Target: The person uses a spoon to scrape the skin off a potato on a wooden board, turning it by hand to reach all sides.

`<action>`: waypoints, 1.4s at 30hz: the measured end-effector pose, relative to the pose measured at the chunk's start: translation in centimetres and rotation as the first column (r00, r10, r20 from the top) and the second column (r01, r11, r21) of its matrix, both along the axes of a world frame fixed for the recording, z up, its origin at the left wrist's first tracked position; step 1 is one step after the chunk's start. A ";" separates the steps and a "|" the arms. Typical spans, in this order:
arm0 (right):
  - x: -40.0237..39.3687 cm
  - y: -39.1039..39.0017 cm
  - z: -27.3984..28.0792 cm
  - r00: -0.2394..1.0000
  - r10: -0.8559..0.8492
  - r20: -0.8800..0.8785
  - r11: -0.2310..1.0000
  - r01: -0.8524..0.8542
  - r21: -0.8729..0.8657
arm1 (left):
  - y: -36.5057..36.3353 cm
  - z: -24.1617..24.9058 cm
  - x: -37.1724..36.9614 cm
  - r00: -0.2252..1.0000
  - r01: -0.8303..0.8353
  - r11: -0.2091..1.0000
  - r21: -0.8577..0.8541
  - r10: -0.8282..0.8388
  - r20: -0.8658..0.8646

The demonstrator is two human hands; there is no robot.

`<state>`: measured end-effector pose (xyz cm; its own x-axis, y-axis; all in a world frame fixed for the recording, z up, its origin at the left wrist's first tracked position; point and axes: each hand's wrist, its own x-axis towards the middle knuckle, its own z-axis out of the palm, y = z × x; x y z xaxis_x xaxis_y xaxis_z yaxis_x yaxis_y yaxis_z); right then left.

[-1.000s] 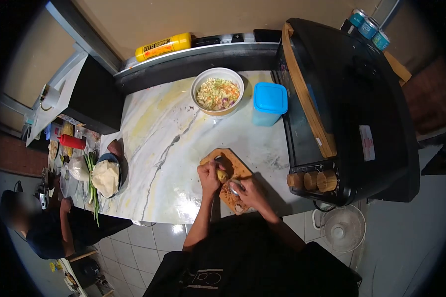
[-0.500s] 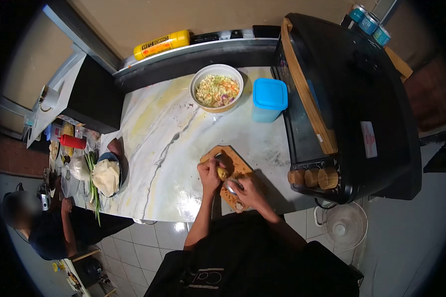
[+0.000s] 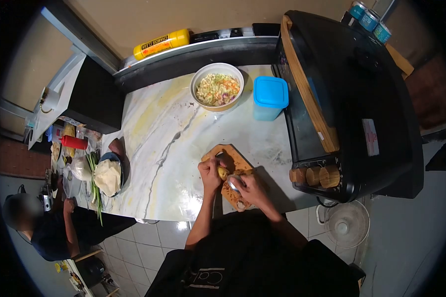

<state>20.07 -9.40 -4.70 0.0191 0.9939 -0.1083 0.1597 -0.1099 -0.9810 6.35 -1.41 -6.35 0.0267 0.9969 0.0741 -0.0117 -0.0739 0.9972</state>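
Note:
My left hand [image 3: 211,173] is closed around a small yellow-brown piece of produce [image 3: 223,173], held over the wooden cutting board [image 3: 223,149]. Close against it, my right hand [image 3: 251,190] grips a shiny metal tool [image 3: 233,183], its end mostly covered by my fingers. Brown scraps [image 3: 242,173] are scattered over the board. A pale brown chunk [image 3: 241,204] rests at the board's near end, below my right hand.
Behind the board stand a bowl of shredded vegetables [image 3: 217,89] and a blue-lidded container [image 3: 271,97]. A black oven [image 3: 352,109] borders the right side. Green onions [image 3: 94,168] and a plate with a pale wrap-like sheet [image 3: 107,177] lie left, near another person [image 3: 49,232].
My right hand and the metal tool have shifted slightly at the produce. My left hand keeps its hold, and the whole view has moved a little.

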 end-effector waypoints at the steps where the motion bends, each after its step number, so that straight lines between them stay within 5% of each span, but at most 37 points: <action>1: -0.2 0.3 0.1 1.000 0.005 -0.029 1.000 -0.005 -0.014 | 0.1 -0.3 -0.1 1.000 0.002 1.000 0.012 -0.002 -0.004; 3: 0.2 1.0 0.9 0.997 0.045 0.059 0.998 -0.042 -0.042 | 0.2 -0.4 0.1 1.000 0.008 1.000 0.018 -0.009 0.010; 7: 0.0 0.8 0.7 0.999 0.010 -0.039 1.000 -0.009 0.027 | 0.3 0.2 0.1 1.000 0.018 0.998 0.056 -0.016 -0.022; 10: 0.5 0.8 1.0 0.992 0.080 0.093 0.994 -0.072 -0.086 | -0.1 0.1 -0.1 0.999 0.032 0.999 0.044 -0.031 -0.022; 19: -0.4 1.0 0.8 0.998 0.037 -0.060 0.999 -0.036 0.010 | 0.2 -1.4 -0.4 0.997 0.044 0.998 0.040 -0.047 0.062; 22: 0.1 -0.1 0.1 1.000 -0.010 -0.007 0.996 0.010 -0.086 | 0.0 -1.1 -0.5 0.997 0.037 0.999 0.037 -0.039 0.065; 25: -0.3 0.2 0.2 1.000 -0.003 -0.009 0.999 0.003 0.037 | 0.5 -0.9 -0.1 0.998 0.036 0.999 0.035 -0.038 0.047; 27: -0.2 0.8 1.6 0.995 0.043 0.089 0.999 -0.043 -0.004 | 0.1 -0.8 -0.4 0.999 0.035 0.999 0.015 -0.036 0.031; 30: -0.2 1.1 0.5 0.998 0.065 0.000 0.993 -0.064 -0.103 | 0.4 -0.5 -0.2 0.998 0.047 0.999 0.014 -0.047 0.040; 31: -0.5 0.6 0.3 0.999 -0.006 -0.037 0.999 0.007 0.047 | 0.4 -0.6 -0.1 0.997 0.044 0.999 0.022 -0.045 0.055; 35: 0.0 -0.6 -0.3 0.996 -0.022 0.085 0.991 0.010 0.135 | 0.3 -0.7 -0.1 0.998 0.039 0.999 0.028 -0.041 0.043; 42: -0.7 1.0 0.1 0.999 0.040 0.002 0.998 -0.040 0.040 | 0.5 -0.3 0.0 0.999 0.032 0.999 0.035 -0.032 0.020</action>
<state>19.41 -8.39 -4.63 -0.0209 0.9974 -0.0687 0.1640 -0.0644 -0.9844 6.34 -0.91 -6.69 0.0566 0.9924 0.1091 -0.0351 -0.1072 0.9936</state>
